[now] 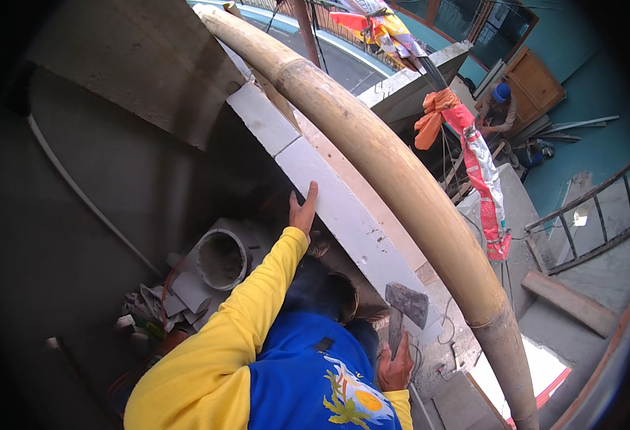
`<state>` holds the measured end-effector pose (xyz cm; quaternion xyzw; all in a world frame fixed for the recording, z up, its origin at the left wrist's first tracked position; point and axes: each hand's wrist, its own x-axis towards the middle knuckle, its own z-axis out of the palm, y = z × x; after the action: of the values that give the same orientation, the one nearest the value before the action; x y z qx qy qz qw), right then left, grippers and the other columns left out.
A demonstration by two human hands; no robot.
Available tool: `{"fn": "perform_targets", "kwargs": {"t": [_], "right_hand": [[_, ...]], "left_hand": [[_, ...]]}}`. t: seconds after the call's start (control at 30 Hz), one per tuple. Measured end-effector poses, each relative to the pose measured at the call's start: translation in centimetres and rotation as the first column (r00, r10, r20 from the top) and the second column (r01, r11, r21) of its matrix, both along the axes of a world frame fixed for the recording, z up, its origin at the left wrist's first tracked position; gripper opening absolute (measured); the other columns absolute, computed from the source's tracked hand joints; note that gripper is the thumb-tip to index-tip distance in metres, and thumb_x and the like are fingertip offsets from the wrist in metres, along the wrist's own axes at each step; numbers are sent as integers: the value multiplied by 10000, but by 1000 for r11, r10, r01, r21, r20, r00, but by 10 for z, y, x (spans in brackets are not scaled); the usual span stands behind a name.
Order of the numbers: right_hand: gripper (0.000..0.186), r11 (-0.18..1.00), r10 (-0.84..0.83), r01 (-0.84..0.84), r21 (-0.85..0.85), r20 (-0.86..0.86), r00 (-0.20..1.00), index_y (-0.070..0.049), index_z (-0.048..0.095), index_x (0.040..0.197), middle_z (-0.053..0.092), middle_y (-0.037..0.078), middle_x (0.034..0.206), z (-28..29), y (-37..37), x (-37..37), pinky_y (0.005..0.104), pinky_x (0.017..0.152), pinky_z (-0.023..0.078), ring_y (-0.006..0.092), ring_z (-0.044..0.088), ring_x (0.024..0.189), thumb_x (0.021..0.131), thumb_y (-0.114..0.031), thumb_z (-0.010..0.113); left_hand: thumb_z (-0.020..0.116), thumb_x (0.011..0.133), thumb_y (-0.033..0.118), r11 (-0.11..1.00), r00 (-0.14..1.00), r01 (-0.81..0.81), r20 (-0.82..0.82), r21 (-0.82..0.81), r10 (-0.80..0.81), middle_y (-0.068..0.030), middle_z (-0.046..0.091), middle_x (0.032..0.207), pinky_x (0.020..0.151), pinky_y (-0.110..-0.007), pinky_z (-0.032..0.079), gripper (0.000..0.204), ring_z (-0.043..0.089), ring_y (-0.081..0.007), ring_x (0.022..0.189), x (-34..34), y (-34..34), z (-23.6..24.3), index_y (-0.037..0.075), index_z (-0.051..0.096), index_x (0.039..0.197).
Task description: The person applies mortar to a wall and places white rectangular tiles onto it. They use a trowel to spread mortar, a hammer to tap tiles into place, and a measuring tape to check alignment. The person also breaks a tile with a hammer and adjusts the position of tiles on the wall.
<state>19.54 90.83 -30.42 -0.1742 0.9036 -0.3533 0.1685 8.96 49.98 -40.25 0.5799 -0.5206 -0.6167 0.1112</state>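
My left hand (pixel 302 209) rests against the near side of a long white block (pixel 343 211), its fingers stretched out and holding nothing. Another white block (pixel 263 120) lies end to end with it farther up, a thin joint line between them. In my right hand (pixel 396 367) is the handle of a hatchet (pixel 408 304), gripped below its worn grey metal head. The head stands upright over the near end of the long block; whether it touches the block I cannot tell. Part of the right forearm is hidden by my blue shirt.
A thick bamboo pole (pixel 372 150) runs diagonally just beyond the blocks. Lower left stands a round bucket (pixel 221 258) beside rubble. Far right are a crouching person in a blue cap (pixel 500 107), a ladder-like metal frame (pixel 587 215) and a wooden plank (pixel 571 301). A red-and-white sack (pixel 481 179) hangs beyond the pole.
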Motion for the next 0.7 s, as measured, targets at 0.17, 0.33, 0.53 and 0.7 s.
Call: {"fn": "perform_targets", "kwargs": {"t": [0.17, 0.33, 0.53, 0.7], "right_hand": [[610, 991, 44, -64, -119, -170, 985, 69, 398, 1528, 628, 345, 1319, 13, -87, -52, 516, 921, 531, 541, 658, 1076, 999, -118, 638], [662, 974, 217, -208, 84, -124, 968, 14, 399, 1550, 651, 233, 911, -7, -103, -75, 490, 646, 518, 416, 653, 760, 968, -112, 690], [658, 972, 225, -235, -15, -237, 945, 1, 412, 1550, 647, 215, 884, -13, -102, -83, 482, 622, 519, 405, 648, 728, 969, -130, 691], [654, 955, 286, -269, 124, -149, 947, -2, 420, 1549, 647, 208, 877, -11, -110, -94, 469, 621, 523, 397, 646, 714, 967, -124, 692]], "left_hand": [[729, 913, 608, 986, 962, 24, -272, 166, 23, -168, 462, 1566, 1218, -389, 289, 992, 417, -262, 1452, -9, 0, 20, -54, 366, 1557], [748, 948, 480, 978, 958, -69, -261, 194, 120, -147, 585, 1439, 1152, -342, 376, 782, 537, -240, 1325, -6, 3, 21, -48, 501, 1469], [747, 961, 437, 986, 942, -86, -311, 146, 128, -137, 613, 1397, 1095, -336, 438, 725, 586, -230, 1260, -7, -1, 8, -40, 519, 1457], [765, 912, 511, 995, 936, -69, -341, 67, 88, -157, 628, 1348, 806, -453, 620, 846, 645, -288, 1178, -1, -6, -24, 5, 457, 1516]]}}
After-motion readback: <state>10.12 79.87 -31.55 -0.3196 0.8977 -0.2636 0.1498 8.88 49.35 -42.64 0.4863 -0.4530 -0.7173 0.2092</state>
